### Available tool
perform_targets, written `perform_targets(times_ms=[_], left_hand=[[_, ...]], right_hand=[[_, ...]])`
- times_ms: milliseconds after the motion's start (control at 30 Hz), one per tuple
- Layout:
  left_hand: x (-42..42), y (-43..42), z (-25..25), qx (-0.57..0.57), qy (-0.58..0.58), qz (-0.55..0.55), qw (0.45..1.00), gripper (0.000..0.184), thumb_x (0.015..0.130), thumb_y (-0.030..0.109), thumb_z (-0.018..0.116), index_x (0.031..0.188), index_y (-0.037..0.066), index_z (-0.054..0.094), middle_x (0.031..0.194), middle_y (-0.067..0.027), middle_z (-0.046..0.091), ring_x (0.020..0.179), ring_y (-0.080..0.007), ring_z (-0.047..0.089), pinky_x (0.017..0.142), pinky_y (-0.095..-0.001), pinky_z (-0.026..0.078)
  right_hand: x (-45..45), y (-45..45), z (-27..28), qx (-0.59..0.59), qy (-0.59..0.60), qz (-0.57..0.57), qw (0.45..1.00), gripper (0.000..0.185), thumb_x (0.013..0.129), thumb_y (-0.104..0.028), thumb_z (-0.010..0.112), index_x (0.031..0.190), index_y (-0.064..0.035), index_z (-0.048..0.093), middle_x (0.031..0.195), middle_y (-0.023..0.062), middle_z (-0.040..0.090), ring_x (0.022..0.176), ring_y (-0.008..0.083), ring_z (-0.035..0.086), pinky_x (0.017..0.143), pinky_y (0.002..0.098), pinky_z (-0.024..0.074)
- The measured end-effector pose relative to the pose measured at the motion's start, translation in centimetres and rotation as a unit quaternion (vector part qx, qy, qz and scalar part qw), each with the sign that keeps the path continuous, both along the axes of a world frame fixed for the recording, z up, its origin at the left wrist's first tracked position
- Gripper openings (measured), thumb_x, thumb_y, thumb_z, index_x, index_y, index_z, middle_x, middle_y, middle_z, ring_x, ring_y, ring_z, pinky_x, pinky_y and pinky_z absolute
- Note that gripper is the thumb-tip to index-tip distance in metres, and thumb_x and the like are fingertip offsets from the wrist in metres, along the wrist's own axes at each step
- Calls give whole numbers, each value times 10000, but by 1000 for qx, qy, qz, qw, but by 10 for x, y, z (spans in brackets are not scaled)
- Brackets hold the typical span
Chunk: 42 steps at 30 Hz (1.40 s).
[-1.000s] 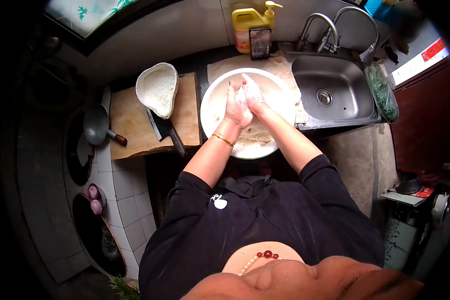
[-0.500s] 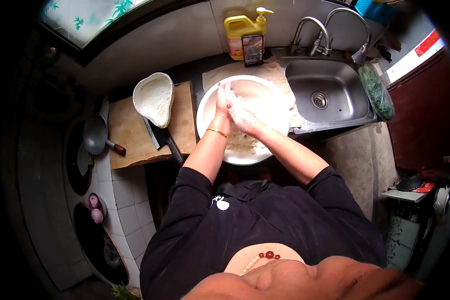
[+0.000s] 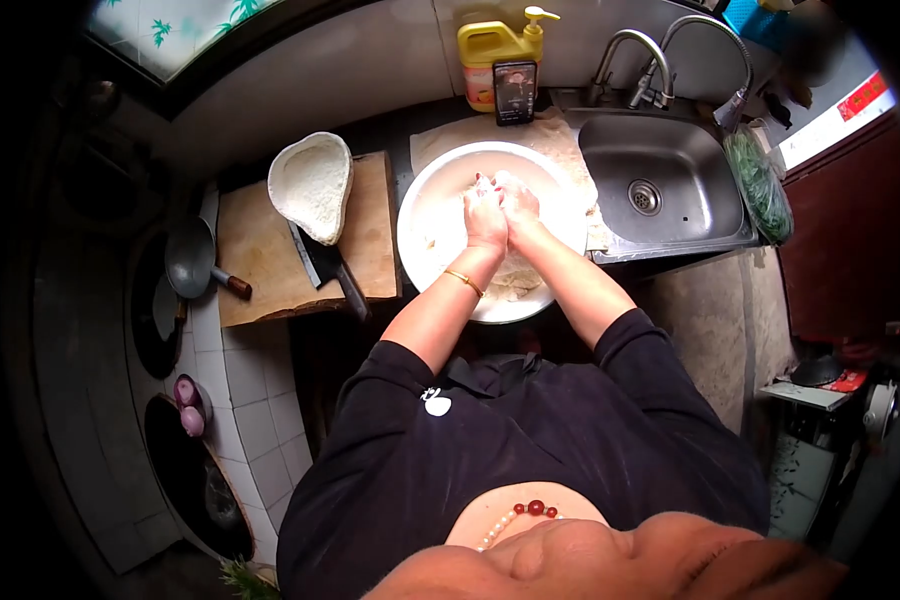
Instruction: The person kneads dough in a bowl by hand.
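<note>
Head view shows two bare hands close together inside a white bowl [image 3: 442,190]. The left hand [image 3: 484,217] has a gold bracelet [image 3: 464,283] on its wrist, and its fingers curl in. The right hand [image 3: 518,203] is at about 3 o'clock from it and touches it. I cannot tell if they hold some dough between them. Pale, lumpy dough [image 3: 515,285] lies in the bowl at 6 o'clock, near the wrists. The bowl sits on a tan cloth [image 3: 440,150].

From the bowl, a phone [image 3: 515,93] leans on a yellow bottle [image 3: 478,85] at 12 o'clock. The tap [image 3: 627,40] is at 1 o'clock and the sink [image 3: 660,160] is near 3 o'clock. At 9 o'clock is a wood board [image 3: 255,240]. On it are a scoop [image 3: 282,165] with white flour [image 3: 320,185] in it and a knife [image 3: 345,280], which is just below the scoop.
</note>
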<state>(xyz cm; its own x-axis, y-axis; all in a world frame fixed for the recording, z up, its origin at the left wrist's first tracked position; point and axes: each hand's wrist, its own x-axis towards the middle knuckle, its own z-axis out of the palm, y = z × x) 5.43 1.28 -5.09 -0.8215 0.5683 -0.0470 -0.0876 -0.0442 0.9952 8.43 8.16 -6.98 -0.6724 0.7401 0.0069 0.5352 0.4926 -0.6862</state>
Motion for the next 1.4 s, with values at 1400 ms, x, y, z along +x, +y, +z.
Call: perform_targets(times_ms=[1400], left_hand=[[-41,-4,-18,-207,291,-126,925,374,882,239,448,791,-65,646,791,-283,643,843,-392,642,768,-413,493]], right_hand=[[16,-19,39,-15,-38,15,999,608,825,-241,557,1357,-13,370,1010,217,618,932,369,611,793,444,495]])
